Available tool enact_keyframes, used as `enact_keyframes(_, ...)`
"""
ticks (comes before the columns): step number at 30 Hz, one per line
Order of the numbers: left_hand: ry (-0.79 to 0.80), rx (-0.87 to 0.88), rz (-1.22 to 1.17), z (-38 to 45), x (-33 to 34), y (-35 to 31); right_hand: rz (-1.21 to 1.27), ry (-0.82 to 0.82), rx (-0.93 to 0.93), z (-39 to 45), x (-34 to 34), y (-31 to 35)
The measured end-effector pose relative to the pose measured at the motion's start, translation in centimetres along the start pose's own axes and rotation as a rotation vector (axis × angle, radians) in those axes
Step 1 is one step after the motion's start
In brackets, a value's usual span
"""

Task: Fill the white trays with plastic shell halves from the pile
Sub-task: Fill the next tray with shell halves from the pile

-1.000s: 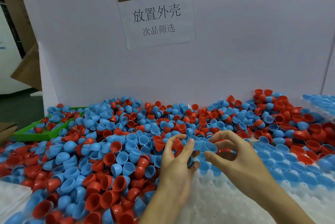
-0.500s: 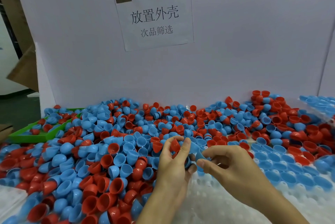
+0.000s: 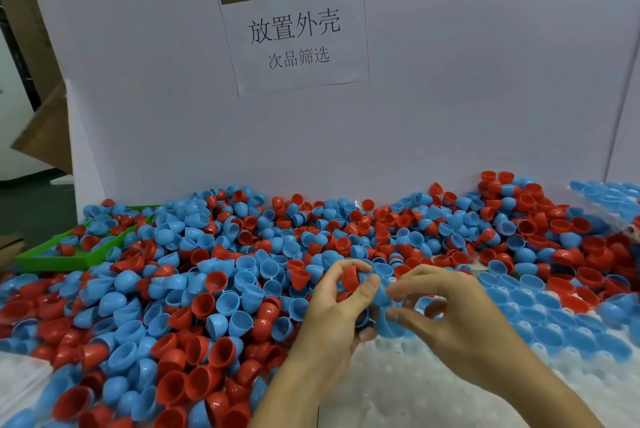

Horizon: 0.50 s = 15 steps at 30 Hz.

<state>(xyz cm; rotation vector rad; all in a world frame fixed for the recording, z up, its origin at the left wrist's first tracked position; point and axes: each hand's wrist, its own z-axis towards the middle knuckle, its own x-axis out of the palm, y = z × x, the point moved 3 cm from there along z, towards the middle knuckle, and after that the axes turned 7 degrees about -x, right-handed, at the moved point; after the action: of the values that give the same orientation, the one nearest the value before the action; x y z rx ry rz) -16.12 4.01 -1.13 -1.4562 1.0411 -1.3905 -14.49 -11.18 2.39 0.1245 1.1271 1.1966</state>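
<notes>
White board [image 3: 450, 98] walls off the back of the work surface, and a paper sign [image 3: 294, 29] with printed black characters is stuck to it, a dark strip of tape at its upper left corner. Below it, a broad pile of shell halves [image 3: 207, 289] in red and blue spreads from the left edge to the right, heaped against the foot of the board. At the far left a green tray [image 3: 52, 259] sits partly buried, with a few red and blue halves lying in it. Brown cardboard [image 3: 45, 136] leans beyond the board's left edge. In the foreground the white tray [image 3: 433, 393] shows its rows of round pockets; the pockets along its right and far side already hold blue halves with their open sides up, while the near ones are bare. A second filled tray [image 3: 609, 202] of blue halves appears at the right edge. Both hands meet over the white tray's far edge. The left hand [image 3: 336, 310] curls its fingers around a red shell half [image 3: 349, 278], with other halves seemingly cupped in its palm. The right hand [image 3: 446, 316] pinches a blue shell half [image 3: 386, 316] between thumb and fingers, right beside the left thumb.
</notes>
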Motion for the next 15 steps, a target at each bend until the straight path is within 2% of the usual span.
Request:
enact_keyframes(4,-0.006,0.004,0.021,0.1,0.1,0.3,-0.107,0.031,-0.014,0.0,0.7,0.1)
enact_keyframes(8,-0.181,0.02,-0.056,0.6,-0.6,0.3,-0.177,-0.063,-0.014,0.1,0.2,-0.1)
enact_keyframes(11,-0.3,0.019,-0.138,1.0,-1.4,0.4,-0.3,0.065,0.052,-0.2,0.2,-0.2)
enact_keyframes(15,-0.33,0.006,-0.153,1.0,-1.6,0.5,-0.44,0.265,0.095,-0.5,2.1,0.7)
